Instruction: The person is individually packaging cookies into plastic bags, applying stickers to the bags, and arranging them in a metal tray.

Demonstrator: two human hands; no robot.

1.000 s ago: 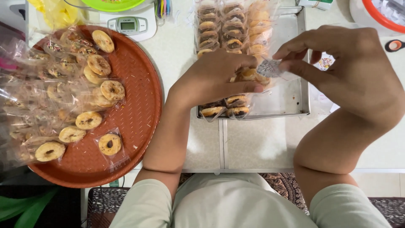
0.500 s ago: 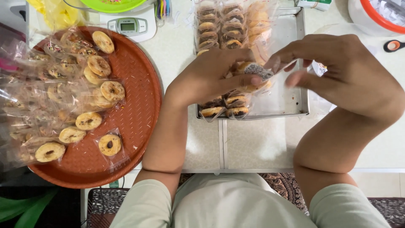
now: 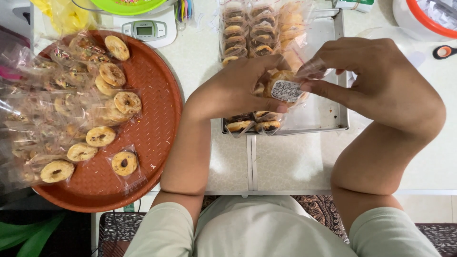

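Observation:
Both my hands hold one clear packet with a ring cookie (image 3: 284, 85) above a metal tray (image 3: 328, 116). My left hand (image 3: 238, 88) grips the packet from the left. My right hand (image 3: 376, 81) pinches its right side, fingertips by a round white sticker (image 3: 285, 91) on the packet. Rows of packed cookies (image 3: 247, 33) lie in the metal tray behind and under my hands.
A round red-brown tray (image 3: 157, 138) on the left carries several ring cookies in clear packets (image 3: 124, 163). A white kitchen scale (image 3: 147, 31) with a green bowl stands behind it. At the far right are a white bowl with an orange rim (image 3: 419, 19) and scissors (image 3: 445, 51).
The packet has come down and left between my hands, and the sticker now lies flat on its front. My right fingers have shifted onto the packet's right edge.

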